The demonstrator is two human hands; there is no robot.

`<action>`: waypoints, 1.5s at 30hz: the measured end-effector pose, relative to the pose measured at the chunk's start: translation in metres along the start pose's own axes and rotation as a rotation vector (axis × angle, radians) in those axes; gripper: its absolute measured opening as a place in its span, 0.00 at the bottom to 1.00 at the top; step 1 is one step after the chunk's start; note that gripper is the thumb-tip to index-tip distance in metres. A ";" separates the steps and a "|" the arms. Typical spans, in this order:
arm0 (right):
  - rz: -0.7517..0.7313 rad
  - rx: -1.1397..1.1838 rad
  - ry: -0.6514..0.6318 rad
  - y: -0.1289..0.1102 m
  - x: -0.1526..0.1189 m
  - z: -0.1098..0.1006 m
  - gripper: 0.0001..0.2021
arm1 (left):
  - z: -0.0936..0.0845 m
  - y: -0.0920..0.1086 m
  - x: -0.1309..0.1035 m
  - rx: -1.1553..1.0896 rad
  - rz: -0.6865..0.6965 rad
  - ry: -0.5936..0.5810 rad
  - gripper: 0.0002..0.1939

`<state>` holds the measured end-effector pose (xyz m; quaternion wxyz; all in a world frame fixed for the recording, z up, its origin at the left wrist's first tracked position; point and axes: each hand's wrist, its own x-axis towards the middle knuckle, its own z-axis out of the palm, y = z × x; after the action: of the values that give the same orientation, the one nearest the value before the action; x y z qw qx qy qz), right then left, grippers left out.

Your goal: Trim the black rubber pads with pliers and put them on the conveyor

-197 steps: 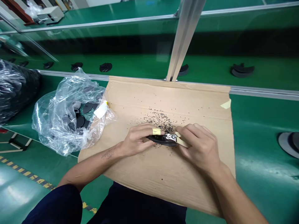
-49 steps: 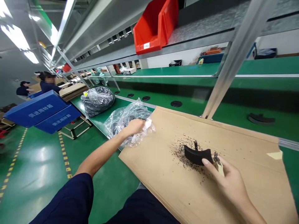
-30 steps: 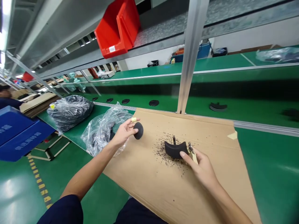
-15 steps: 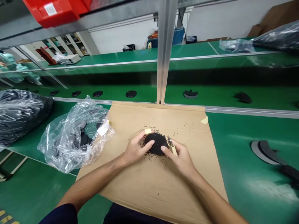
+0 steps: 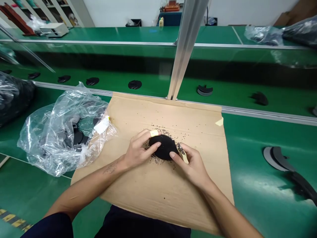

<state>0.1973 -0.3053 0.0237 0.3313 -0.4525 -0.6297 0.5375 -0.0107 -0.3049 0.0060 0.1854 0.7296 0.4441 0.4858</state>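
A black rounded piece (image 5: 163,147) is held just above a brown cardboard sheet (image 5: 148,195). My left hand (image 5: 140,148) grips its left side between thumb and fingers, with yellow tape round one fingertip. At the piece's right edge, my right hand (image 5: 192,162) holds small cutters with pale yellow handles (image 5: 182,154); its thumb also presses on the black piece. Tiny black bits (image 5: 158,160) lie scattered on the cardboard around the piece.
Left of the cardboard lies a clear plastic bag (image 5: 61,132) of black parts. Curved grey and black pieces (image 5: 278,158) rest at the right. Behind a metal post (image 5: 185,49), more black parts (image 5: 135,84) sit spaced along a green surface.
The camera view has shifted, so the shelf with the red bin is gone from the top. Both hands keep their hold on the black piece, which looks slightly turned.
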 end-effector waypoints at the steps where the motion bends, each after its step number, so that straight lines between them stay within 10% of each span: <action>1: -0.011 0.000 0.001 0.000 0.000 0.000 0.15 | 0.000 0.000 -0.001 -0.004 -0.002 -0.008 0.12; 14: -0.038 0.025 -0.042 0.003 0.001 0.000 0.13 | 0.005 0.000 -0.005 -0.046 0.072 0.052 0.14; 23: -0.113 -0.068 -0.021 0.002 -0.001 0.001 0.14 | 0.012 -0.005 -0.013 -0.426 -0.305 -0.031 0.15; 34: -0.211 -0.104 0.140 0.003 -0.002 0.007 0.08 | 0.008 0.006 -0.011 -0.157 0.029 -0.013 0.13; 45: -0.681 -0.337 0.107 0.008 -0.002 0.003 0.07 | 0.006 0.002 -0.002 -0.393 0.009 -0.148 0.14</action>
<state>0.1967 -0.3081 0.0158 0.4442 -0.2931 -0.8052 0.2615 -0.0054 -0.3070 0.0034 0.3539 0.7152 0.3226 0.5090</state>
